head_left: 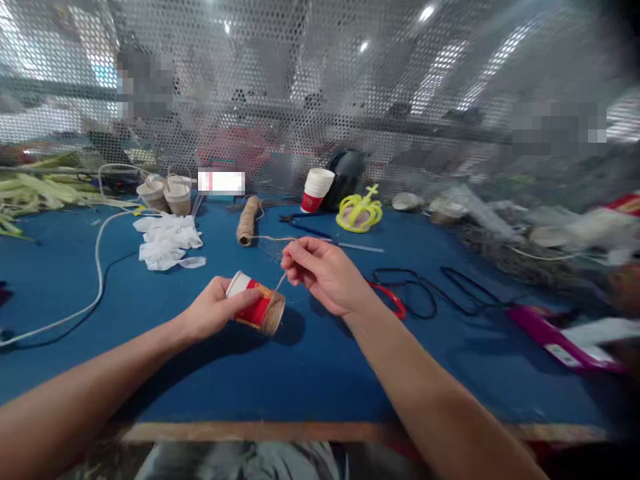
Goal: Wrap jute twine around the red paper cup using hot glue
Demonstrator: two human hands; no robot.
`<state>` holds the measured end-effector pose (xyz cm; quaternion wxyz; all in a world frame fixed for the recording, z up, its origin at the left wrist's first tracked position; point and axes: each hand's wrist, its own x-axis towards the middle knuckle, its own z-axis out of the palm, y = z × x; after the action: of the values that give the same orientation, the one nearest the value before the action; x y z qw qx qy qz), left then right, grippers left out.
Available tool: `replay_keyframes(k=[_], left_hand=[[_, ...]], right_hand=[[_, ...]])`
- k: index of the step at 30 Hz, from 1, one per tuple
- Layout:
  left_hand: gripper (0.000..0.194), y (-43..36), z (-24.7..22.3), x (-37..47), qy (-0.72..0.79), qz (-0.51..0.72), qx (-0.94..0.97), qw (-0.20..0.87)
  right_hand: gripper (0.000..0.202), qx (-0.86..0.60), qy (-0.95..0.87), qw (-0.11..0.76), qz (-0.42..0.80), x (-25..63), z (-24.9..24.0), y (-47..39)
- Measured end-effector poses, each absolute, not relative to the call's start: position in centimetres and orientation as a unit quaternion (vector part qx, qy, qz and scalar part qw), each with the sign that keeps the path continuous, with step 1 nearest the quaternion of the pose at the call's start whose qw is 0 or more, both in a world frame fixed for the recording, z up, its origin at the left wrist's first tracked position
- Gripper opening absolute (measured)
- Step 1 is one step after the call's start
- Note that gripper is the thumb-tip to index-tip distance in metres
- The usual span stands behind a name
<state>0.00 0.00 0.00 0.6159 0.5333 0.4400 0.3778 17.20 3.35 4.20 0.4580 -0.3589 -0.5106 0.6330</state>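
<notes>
My left hand (pixel 216 308) is closed around a red and white paper cup (pixel 254 308), which lies tilted on its side above the table. Brown twine (pixel 273 316) is wound around the end of the cup that points right. From there a strand rises to my right hand (pixel 320 272), whose thumb and fingers pinch it. Beyond that hand the twine runs on to a spool of twine (pixel 247 223) lying on the blue table (pixel 310 387).
Behind stand a stack of paper cups (pixel 317 187) and a yellow crown-shaped piece (pixel 359 212). Crumpled white material (pixel 169 241) and two twine-covered cups (pixel 167 195) are at left. A black cable (pixel 415 287), red-handled tool (pixel 390 299) and purple object (pixel 560 340) are at right. Perforated metal (pixel 300 87) closes the back.
</notes>
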Motion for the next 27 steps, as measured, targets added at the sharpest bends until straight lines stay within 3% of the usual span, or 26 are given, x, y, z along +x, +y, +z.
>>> replay_keyframes(k=[10, 27], left_hand=[[0.033, 0.2, 0.4, 0.2, 0.490, 0.356, 0.487, 0.629], [0.033, -0.6, 0.1, -0.3, 0.440, 0.369, 0.570, 0.588]], right_hand=[[0.015, -0.351, -0.477, 0.451, 0.668, 17.7, 4.5, 3.4], [0.007, -0.416, -0.483, 0.428, 0.641, 17.3, 3.7, 3.8]])
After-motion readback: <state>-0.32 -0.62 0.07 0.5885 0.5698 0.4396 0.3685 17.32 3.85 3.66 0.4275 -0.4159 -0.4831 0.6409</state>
